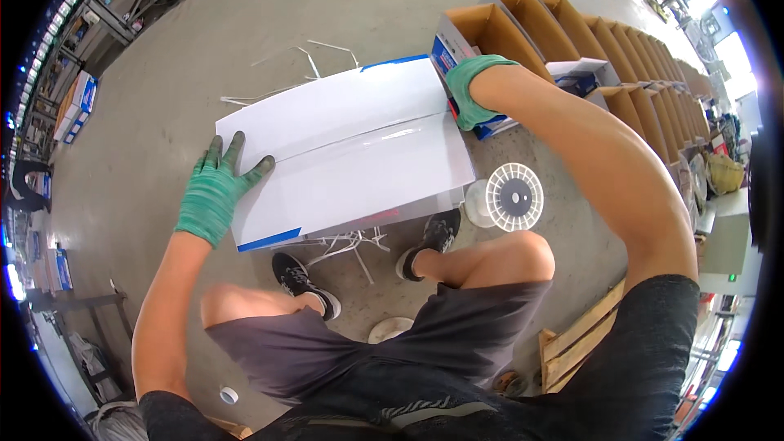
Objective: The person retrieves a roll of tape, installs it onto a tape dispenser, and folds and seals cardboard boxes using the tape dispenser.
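Concrete floor lies under a white carton (347,147) whose flaps I press shut, left hand (214,194) flat and splayed at its near-left edge, right hand (472,90) curled over its far-right corner.

left glove (214,190): green, darker at the fingertips.
right glove (472,86): the same green.
box (347,151) between the hands: white flaps, a blue strip along the corner under the left hand and a blue edge at the far side.
cartons (604,41) beyond the right hand: plain brown inside, the nearest with a white and blue outer face.
spool (513,196) below the right hand: white spokes around a dark centre.
shoes (304,282): black, white soles.
shorts (392,343): dark grey.
floor (163,114): pale grey.
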`<action>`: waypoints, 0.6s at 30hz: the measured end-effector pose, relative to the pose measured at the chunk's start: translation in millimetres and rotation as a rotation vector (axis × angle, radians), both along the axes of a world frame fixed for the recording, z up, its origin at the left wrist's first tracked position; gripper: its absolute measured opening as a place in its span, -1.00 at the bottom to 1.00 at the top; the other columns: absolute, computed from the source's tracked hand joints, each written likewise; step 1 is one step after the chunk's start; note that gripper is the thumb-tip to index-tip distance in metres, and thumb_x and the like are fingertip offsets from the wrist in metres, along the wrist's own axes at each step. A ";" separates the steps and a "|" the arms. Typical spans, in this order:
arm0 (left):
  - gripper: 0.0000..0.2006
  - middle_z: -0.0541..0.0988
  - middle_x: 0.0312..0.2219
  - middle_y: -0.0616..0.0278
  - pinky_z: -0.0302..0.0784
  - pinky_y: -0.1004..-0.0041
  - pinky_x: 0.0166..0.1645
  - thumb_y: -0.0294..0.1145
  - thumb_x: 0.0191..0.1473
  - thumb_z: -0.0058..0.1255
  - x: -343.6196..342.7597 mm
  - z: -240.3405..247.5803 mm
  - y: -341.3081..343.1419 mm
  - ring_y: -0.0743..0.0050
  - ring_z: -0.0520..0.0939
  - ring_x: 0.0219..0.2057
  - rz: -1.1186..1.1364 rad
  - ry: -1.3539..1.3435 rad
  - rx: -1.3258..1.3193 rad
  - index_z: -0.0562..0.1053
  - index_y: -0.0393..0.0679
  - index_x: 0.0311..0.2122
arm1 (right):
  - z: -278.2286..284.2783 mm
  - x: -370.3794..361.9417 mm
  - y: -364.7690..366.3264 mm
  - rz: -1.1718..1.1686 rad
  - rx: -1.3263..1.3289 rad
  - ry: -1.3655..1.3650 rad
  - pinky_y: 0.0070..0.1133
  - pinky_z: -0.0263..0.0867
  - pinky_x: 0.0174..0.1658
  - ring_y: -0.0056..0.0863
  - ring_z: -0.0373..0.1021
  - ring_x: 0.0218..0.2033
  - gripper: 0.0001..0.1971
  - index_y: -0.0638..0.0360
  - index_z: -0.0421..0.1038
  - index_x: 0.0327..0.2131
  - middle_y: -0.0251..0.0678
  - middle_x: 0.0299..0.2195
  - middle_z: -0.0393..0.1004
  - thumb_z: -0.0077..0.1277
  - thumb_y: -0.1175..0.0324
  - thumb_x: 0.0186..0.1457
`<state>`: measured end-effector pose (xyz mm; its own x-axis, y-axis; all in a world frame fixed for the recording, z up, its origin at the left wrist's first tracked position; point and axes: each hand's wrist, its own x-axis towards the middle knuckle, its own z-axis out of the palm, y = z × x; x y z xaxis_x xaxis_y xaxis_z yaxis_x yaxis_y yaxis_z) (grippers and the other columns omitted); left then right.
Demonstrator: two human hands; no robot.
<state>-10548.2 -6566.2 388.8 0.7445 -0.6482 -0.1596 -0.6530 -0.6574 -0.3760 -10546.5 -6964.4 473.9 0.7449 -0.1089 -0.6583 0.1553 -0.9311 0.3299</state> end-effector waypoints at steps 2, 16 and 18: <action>-0.31 0.13 0.30 0.08 0.07 0.07 0.34 -0.55 0.02 -0.11 0.8 11.9 -8.6 -0.14 0.18 0.28 -0.052 0.024 0.002 0.27 0.49 0.22 | -5.3 -5.0 -9.3 0.013 0.003 -0.017 -0.36 0.44 -0.12 -0.20 0.52 -0.19 -0.53 0.20 0.56 -0.16 -0.10 -0.21 0.57 0.24 0.12 -0.14; -0.39 0.03 0.34 0.23 -0.19 -0.31 0.32 -0.01 0.16 -0.10 4.1 -7.4 -186.7 -0.07 -0.02 0.36 -0.506 0.215 -0.407 0.16 0.05 0.29 | -140.5 -144.0 -107.9 -0.582 0.288 -0.725 -0.25 0.37 -0.13 -0.03 0.47 -0.18 -0.50 0.01 0.36 0.03 -0.08 -0.19 0.54 0.09 0.04 0.03; -0.38 0.05 0.34 0.28 -0.20 -0.27 0.33 -0.02 0.18 -0.15 2.1 -1.4 -220.5 -0.01 -0.02 0.36 -0.575 0.185 -0.412 0.12 0.04 0.30 | -208.1 -184.6 -132.8 -0.576 0.253 -1.058 -0.25 0.37 -0.13 -0.04 0.47 -0.18 -0.44 -0.03 0.27 0.13 -0.09 -0.16 0.53 0.06 0.03 0.07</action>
